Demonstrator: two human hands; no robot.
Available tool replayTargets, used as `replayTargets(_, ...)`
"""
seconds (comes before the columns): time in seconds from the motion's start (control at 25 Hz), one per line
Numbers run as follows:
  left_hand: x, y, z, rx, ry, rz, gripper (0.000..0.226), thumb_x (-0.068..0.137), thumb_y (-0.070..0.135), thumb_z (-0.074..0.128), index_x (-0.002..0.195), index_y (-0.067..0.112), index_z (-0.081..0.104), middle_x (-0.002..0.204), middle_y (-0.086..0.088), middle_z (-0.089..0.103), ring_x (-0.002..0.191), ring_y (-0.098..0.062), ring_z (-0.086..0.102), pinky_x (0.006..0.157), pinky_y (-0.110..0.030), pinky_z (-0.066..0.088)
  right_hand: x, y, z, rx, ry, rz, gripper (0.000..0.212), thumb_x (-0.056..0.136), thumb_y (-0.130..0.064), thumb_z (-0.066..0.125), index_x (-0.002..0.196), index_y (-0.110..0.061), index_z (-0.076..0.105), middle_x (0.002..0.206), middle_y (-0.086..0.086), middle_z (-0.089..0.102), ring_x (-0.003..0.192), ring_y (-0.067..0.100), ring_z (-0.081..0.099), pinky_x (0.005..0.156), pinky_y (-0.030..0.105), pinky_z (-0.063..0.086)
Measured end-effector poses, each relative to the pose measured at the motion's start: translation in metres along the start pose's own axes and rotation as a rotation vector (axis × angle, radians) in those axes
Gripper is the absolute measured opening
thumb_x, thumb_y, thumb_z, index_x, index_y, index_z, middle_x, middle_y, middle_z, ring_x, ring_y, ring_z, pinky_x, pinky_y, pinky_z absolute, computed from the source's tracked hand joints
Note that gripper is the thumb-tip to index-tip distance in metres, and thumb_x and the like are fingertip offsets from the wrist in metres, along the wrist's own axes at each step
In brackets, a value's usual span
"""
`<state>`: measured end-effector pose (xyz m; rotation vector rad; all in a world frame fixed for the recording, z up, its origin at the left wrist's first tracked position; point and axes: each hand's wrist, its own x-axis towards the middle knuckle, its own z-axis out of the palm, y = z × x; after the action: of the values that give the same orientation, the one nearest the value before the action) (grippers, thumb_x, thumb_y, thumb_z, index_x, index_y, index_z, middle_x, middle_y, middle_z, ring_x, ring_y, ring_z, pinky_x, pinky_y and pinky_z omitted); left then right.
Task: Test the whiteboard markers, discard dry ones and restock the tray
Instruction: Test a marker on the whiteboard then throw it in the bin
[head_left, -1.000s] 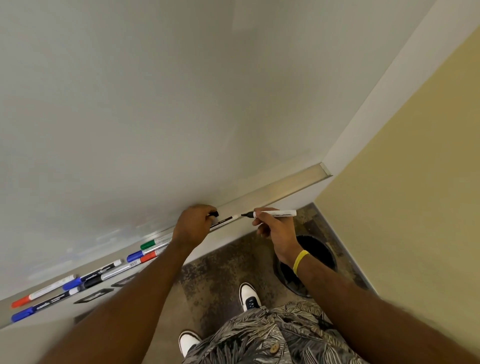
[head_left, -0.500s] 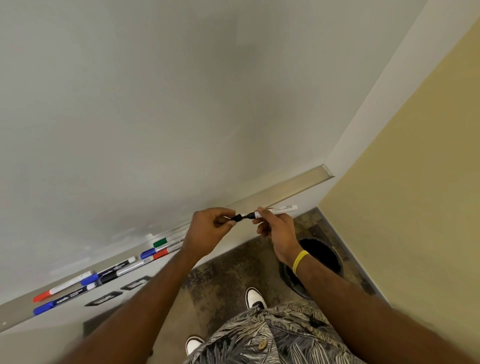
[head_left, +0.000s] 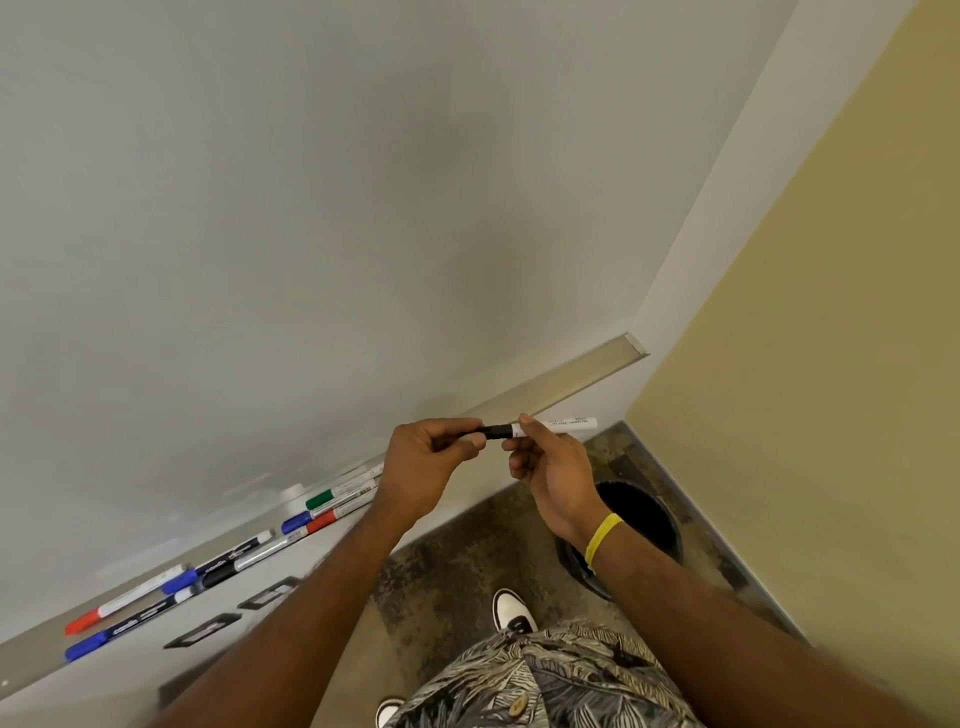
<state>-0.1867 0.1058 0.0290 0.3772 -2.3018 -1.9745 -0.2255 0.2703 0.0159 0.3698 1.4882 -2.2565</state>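
Note:
A white-barrelled marker lies level in front of the whiteboard, its black cap seated on its left end. My right hand pinches the barrel near the cap. My left hand grips the cap with thumb and curled fingers. Below and to the left runs the metal tray, holding several markers: a green-capped one, a red-capped one, a black one, a blue one and a red-ended one.
A black round bin stands on the floor under my right wrist, in the corner by the yellow wall. Dark wall sockets sit below the tray. My white shoes are on the mottled floor.
My left hand came off the tray with the black cap and pushed it onto the marker's tip. Both hands rose slightly in front of the board.

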Motion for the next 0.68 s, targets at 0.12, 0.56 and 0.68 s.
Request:
replayTargets(0.12, 0.000, 0.007, 0.008, -0.067, -0.010, -0.001, 0.022, 0.086, 0.007, 0.073, 0.098, 0.026, 0.076, 0.085, 0.008, 0.078, 0.078, -0.014, 0.075, 0.073, -0.018, 0.057, -0.004, -0.007, 0.002, 0.084, 0.006, 0.002, 0.017, 0.096, -0.022, 0.063, 0.092, -0.005, 0.067, 0.072, 0.012, 0.066, 0.058, 0.015, 0.056, 0.057, 0.025, 0.051)
replayTargets(0.56, 0.007, 0.020, 0.035, 0.025, 0.061, 0.162, 0.020, 0.088, -0.002, 0.068, 0.103, 0.009, 0.075, 0.090, -0.005, 0.076, 0.079, -0.014, 0.075, 0.077, -0.020, 0.059, -0.004, -0.025, -0.003, 0.123, 0.012, -0.054, 0.019, 0.097, -0.020, 0.061, 0.091, -0.004, 0.068, 0.068, 0.008, 0.066, 0.056, 0.013, 0.058, 0.056, 0.022, 0.051)
replayTargets(0.68, 0.012, 0.020, 0.042, 0.001, 0.066, 0.145, 0.022, 0.089, -0.003, 0.067, 0.104, 0.012, 0.073, 0.089, -0.007, 0.076, 0.078, -0.015, 0.075, 0.076, -0.020, 0.059, -0.001, -0.026, -0.008, 0.115, 0.023, -0.070, 0.020, 0.098, -0.020, 0.060, 0.090, -0.004, 0.069, 0.068, 0.007, 0.066, 0.056, 0.013, 0.058, 0.057, 0.023, 0.052)
